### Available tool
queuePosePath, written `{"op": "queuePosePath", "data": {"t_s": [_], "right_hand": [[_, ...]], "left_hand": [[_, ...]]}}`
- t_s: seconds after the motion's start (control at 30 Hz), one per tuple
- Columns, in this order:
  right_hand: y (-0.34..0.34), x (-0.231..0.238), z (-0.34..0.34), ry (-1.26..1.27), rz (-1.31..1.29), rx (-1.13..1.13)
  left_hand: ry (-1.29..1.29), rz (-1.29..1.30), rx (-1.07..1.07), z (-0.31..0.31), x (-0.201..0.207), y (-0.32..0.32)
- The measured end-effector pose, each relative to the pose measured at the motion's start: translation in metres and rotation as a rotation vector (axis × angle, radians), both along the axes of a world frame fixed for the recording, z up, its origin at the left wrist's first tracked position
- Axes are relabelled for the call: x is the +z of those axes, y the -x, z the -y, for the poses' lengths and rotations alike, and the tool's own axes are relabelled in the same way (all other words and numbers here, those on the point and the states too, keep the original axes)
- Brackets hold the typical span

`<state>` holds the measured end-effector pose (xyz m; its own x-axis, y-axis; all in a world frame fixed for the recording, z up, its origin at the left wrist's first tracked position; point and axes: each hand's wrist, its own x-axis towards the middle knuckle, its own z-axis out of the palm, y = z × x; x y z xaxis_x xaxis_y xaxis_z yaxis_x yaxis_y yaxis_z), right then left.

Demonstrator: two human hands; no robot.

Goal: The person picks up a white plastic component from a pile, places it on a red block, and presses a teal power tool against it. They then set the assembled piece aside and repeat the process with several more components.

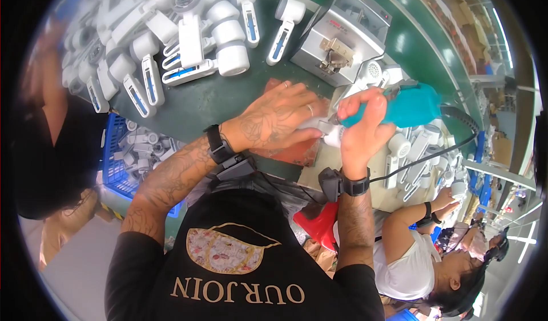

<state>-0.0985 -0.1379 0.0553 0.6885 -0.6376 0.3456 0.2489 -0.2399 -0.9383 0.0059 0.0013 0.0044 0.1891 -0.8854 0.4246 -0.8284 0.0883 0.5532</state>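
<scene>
At my far left, a co-worker in black (54,150) sits beside a blue crate (113,161), which holds more small white parts, perhaps so they stay together below the bench. On the green bench (220,101), a big heap of white devices with blue strips (182,41) is piled at the far left side, likely to leave room in front of me.

My left hand (279,115) lies palm down over a reddish board (297,154), thumb and fingers clamped on a pale piece (319,123) at the board's right edge. My fingers hide much of it, so I can't tell its full shape; I seem to be steadying it against the tool. Beyond it stands a grey metal machine (339,35), untouched by either hand.

My right hand (365,121) is wrapped around the front of a teal tool (416,105), its nose turned left toward the pale piece; gripping so far forward probably gives finer control. Its dark cable (456,112) leaves from the rear, away from my fingers. Farther right lie more white units (419,158), and a co-worker in a white shirt (408,269) works beyond them.
</scene>
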Motion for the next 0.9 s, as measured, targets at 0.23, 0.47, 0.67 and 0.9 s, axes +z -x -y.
{"op": "queuePosePath", "data": {"t_s": [0.23,0.47,0.67,0.9], "right_hand": [[-0.040,0.032,0.006,-0.004,0.049,-0.068],[-0.087,0.015,0.021,0.164,0.097,-0.168],[-0.061,0.029,0.006,0.054,0.052,-0.097],[0.024,0.024,-0.020,-0.021,0.174,-0.004]], "left_hand": [[0.089,-0.025,0.019,-0.002,-0.008,0.000],[0.030,-0.061,0.007,-0.002,-0.005,0.001],[0.062,-0.041,-0.004,-0.005,-0.003,-0.001],[-0.021,-0.075,-0.042,-0.003,0.003,-0.005]]}}
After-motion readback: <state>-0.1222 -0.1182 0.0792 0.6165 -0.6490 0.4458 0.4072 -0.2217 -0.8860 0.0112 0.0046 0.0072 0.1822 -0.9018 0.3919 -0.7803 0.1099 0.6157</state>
